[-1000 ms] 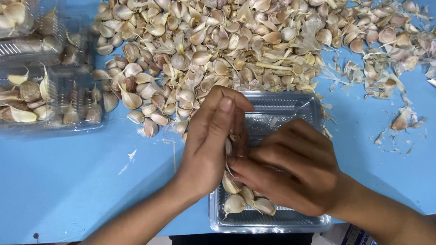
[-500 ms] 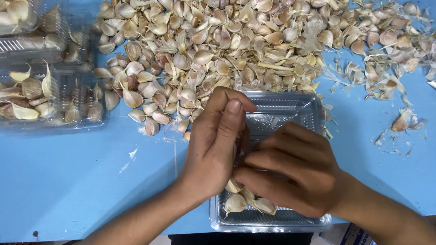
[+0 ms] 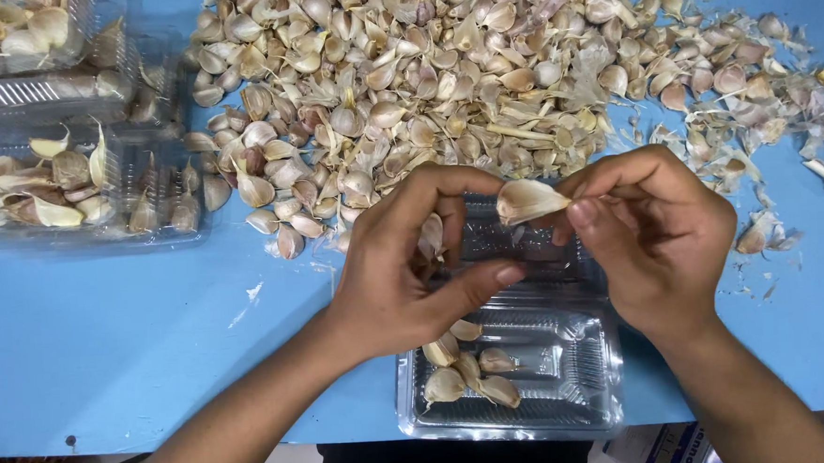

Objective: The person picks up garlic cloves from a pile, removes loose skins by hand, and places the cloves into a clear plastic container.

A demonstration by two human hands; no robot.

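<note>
While the right hand [image 3: 652, 233] pinches a pale papery garlic clove [image 3: 526, 200] above the clear plastic tray [image 3: 570, 383], the left hand [image 3: 413, 260] curls around another clove [image 3: 430, 235] — both over the blue table [image 3: 108, 351], near the loose garlic pile [image 3: 423, 81].

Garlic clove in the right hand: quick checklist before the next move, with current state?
1. Right hand pinches a garlic clove at its fingertips: ok.
2. Left hand holds its own clove: ok, partly hidden by the fingers.
3. Clear plastic tray sits below both hands: ok.
4. Tray has room: ok, only a few cloves at its left side.
5. Loose garlic pile lies just beyond the hands: ok.
6. Raised clove peeled or not: cannot tell.
</note>
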